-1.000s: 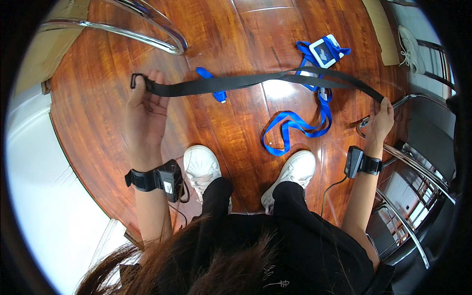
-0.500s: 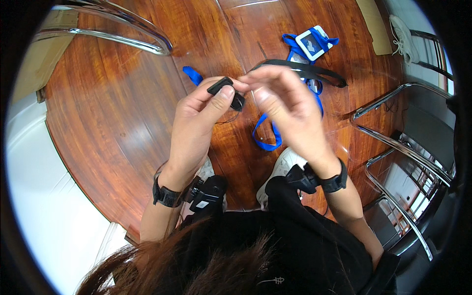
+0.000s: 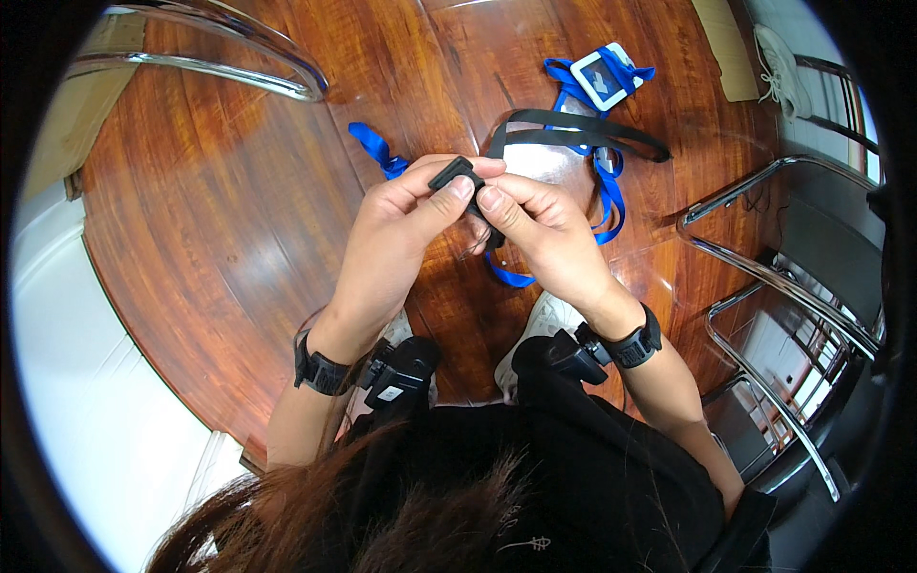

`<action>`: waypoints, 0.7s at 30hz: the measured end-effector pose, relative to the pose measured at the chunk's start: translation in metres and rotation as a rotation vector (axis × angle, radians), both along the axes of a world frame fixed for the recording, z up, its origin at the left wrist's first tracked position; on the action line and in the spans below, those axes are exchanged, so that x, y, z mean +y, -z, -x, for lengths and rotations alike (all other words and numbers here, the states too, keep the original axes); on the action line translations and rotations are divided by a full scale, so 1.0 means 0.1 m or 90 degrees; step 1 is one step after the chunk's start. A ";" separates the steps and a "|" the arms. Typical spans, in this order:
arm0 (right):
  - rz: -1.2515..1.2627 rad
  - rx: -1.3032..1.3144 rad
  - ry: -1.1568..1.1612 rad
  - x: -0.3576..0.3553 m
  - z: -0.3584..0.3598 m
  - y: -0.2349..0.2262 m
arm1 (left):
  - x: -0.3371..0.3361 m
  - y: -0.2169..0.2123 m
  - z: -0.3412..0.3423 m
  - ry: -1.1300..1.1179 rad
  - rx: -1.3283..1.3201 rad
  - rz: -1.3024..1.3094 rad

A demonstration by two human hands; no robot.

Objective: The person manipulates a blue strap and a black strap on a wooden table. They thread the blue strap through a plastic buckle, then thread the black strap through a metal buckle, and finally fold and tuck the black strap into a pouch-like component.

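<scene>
Hands drawn closer, black strap (image 3: 573, 129) end pinched between fingers (image 3: 457, 191)

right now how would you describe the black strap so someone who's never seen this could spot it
On the reddish wooden floor, look in front of the two white shoes. Both hands, left hand and right hand, pinch a buckle end of the black strap, which loops away above them. Unlike the blue lanyard beside it, it is plain black.

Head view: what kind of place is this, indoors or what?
Indoors, probably a home or office room, though I can't say which. It has a glossy wooden floor and chrome tube chair frames. A white sneaker lies on the floor. The person stands, both hands on a black strap.
</scene>
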State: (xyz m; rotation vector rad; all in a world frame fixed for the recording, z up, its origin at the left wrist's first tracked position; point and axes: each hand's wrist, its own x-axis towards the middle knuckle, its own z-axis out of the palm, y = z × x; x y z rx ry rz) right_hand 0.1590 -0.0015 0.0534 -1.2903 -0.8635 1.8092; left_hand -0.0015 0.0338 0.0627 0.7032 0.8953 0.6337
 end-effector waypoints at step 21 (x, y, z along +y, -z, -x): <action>-0.369 -0.461 -0.209 0.10 -0.15 -0.07 | 0.24 -0.02 0.37 0.238 0.116 -0.095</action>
